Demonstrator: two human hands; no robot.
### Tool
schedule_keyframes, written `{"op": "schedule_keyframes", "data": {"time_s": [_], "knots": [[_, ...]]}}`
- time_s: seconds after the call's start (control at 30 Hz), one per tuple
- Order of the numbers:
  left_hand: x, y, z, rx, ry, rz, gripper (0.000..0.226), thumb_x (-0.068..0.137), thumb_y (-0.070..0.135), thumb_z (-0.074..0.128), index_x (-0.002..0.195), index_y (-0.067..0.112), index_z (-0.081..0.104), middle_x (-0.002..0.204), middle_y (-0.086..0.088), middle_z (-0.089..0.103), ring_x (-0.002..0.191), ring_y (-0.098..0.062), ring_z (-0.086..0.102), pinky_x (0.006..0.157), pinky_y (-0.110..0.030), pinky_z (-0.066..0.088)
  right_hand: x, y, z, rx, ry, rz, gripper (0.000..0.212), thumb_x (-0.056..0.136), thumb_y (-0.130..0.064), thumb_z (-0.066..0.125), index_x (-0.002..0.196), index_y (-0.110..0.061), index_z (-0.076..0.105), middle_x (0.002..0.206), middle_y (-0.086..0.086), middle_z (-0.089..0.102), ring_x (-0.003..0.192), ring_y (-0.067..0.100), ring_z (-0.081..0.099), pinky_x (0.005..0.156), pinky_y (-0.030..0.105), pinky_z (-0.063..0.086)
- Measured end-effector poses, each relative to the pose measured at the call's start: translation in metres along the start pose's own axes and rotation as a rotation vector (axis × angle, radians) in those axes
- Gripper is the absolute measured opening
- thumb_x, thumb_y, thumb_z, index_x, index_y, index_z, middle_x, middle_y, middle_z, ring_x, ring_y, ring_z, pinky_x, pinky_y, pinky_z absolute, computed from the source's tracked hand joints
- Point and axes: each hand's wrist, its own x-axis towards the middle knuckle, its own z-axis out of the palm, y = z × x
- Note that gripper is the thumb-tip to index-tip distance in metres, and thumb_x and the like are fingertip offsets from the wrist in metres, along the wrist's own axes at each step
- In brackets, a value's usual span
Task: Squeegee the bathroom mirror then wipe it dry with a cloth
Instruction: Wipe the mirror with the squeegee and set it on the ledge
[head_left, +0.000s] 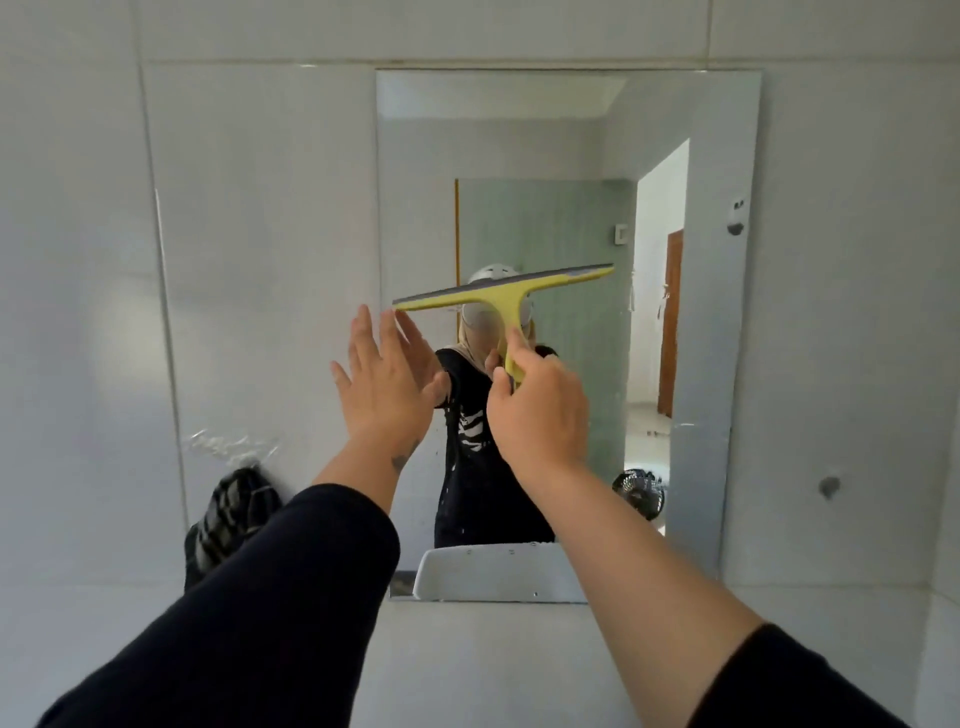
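Observation:
A frameless rectangular mirror (566, 156) hangs on the white tiled wall straight ahead. My right hand (537, 410) grips the handle of a yellow squeegee (493, 296), index finger stretched along the handle. Its grey blade lies nearly level across the mirror's middle, tilted up to the right. My left hand (387, 379) is raised with fingers spread, fingertips at the mirror's left edge just below the blade's left end; whether it touches the glass I cannot tell. A black-and-white checked cloth (228, 519) hangs on the wall at lower left.
A white shelf or basin rim (493, 574) sits below the mirror's bottom edge. A clear plastic hook (228, 447) holds the cloth. A small wall mark (829, 487) is at right. The mirror reflects a doorway, a small fan and a person in dark clothes.

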Motion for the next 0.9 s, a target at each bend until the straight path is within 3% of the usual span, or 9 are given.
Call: {"op": "schedule_keyframes", "data": {"time_s": [0.13,0.27,0.33,0.47,0.67,0.9], "knots": [[-0.003,-0.005,-0.004,0.016,-0.010,-0.005,0.089,0.090,0.041,0.058,0.152,0.016,-0.002,0.160,-0.006,-0.012,0.148,-0.023,-0.006,0.118,-0.053,0.007,-0.003,0.000,-0.002,-0.118,-0.071,-0.110,0.047,0.093,-0.027,0.047,0.139,-0.034,0.041,0.114,0.009,0.058,0.095,0.033,0.058,0.077,0.041,0.053],[-0.008,-0.001,-0.001,0.034,-0.037,0.004,0.087,0.091,0.041,0.057,0.152,0.016,0.000,0.160,-0.005,-0.011,0.148,-0.023,-0.006,0.118,-0.053,0.007,0.005,0.011,-0.035,-0.359,-0.156,-0.231,0.048,0.095,-0.027,0.044,0.140,-0.043,0.038,0.110,0.006,0.057,0.084,0.029,0.058,0.064,0.032,0.043],[-0.014,0.005,0.003,0.013,-0.065,0.008,0.086,0.092,0.042,0.056,0.152,0.016,0.001,0.160,-0.005,-0.011,0.148,-0.022,-0.005,0.118,-0.053,0.007,0.010,0.017,-0.050,-0.445,-0.190,-0.253,0.049,0.095,-0.026,0.044,0.139,-0.046,0.037,0.101,0.003,0.055,0.072,0.025,0.048,0.059,0.029,0.037],[-0.024,0.022,0.015,-0.007,-0.122,0.039,0.084,0.092,0.041,0.056,0.151,0.019,0.002,0.160,-0.005,-0.010,0.148,-0.023,-0.004,0.118,-0.054,0.007,0.013,0.030,-0.075,-0.531,-0.199,-0.255,0.048,0.095,-0.024,0.044,0.137,-0.046,0.040,0.084,-0.004,0.037,0.067,0.021,0.041,0.049,0.024,0.025],[-0.028,0.048,0.032,-0.003,-0.128,0.142,0.082,0.088,0.033,0.063,0.150,0.029,0.010,0.158,-0.007,-0.007,0.147,-0.029,0.002,0.117,-0.055,0.010,0.017,0.061,-0.099,-0.535,-0.176,-0.175,0.044,0.095,-0.030,0.044,0.135,-0.049,0.041,0.084,-0.002,0.042,0.076,0.031,0.054,0.061,0.030,0.036],[-0.027,0.049,0.047,0.009,-0.130,0.189,0.077,0.088,0.029,0.061,0.149,0.031,0.014,0.158,-0.009,-0.009,0.146,-0.033,0.003,0.115,-0.053,0.014,0.018,0.094,-0.114,-0.476,-0.111,-0.117,0.047,0.094,-0.029,0.047,0.135,-0.051,0.039,0.078,-0.001,0.043,0.068,0.022,0.044,0.059,0.029,0.035]]}}
